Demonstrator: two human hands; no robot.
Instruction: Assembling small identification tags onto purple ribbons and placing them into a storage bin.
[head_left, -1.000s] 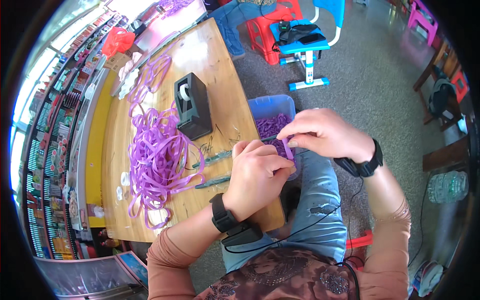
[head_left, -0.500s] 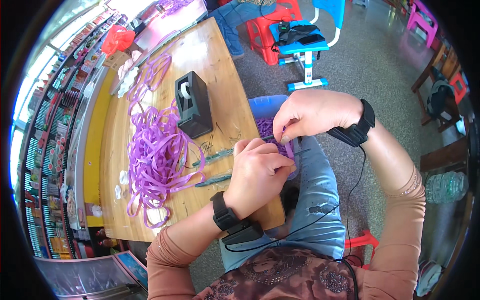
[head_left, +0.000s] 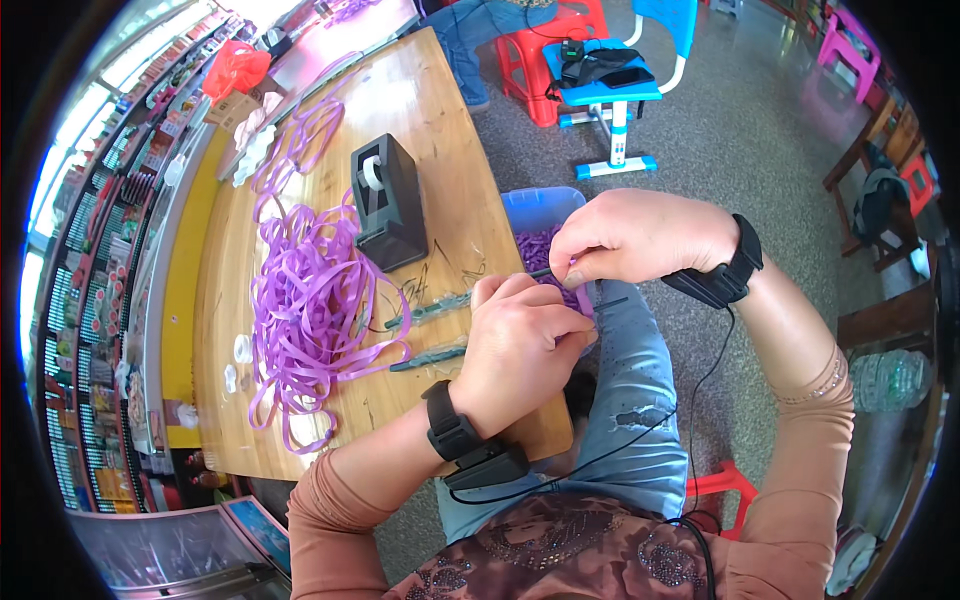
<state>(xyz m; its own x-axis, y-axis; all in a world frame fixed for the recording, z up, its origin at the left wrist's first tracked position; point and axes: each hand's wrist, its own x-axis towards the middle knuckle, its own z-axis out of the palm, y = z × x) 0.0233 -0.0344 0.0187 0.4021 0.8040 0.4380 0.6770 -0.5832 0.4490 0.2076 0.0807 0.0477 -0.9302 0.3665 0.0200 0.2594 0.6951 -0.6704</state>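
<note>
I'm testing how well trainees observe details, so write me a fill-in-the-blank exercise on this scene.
1. The tangled ribbon on the wooden table is ____ in colour.
2. The black dispenser beside the ribbon carries a roll of ____.
3. The plastic bin by the table's edge is ____.
4. The straps at the wrists of the left hand and right hand are ____.

Missing words: purple; tape; blue; black.

1. I note a blue chair (head_left: pixel 600 95) bearing a dark phone-like slab (head_left: pixel 630 77).
2. I observe a red stool (head_left: pixel 541 70) just beside it.
3. I record a pink stool (head_left: pixel 856 50), upper right.
4. I log a clear plastic bottle (head_left: pixel 890 381), far right.
5. I find stocked shelves (head_left: pixel 108 265) leftmost.
</note>
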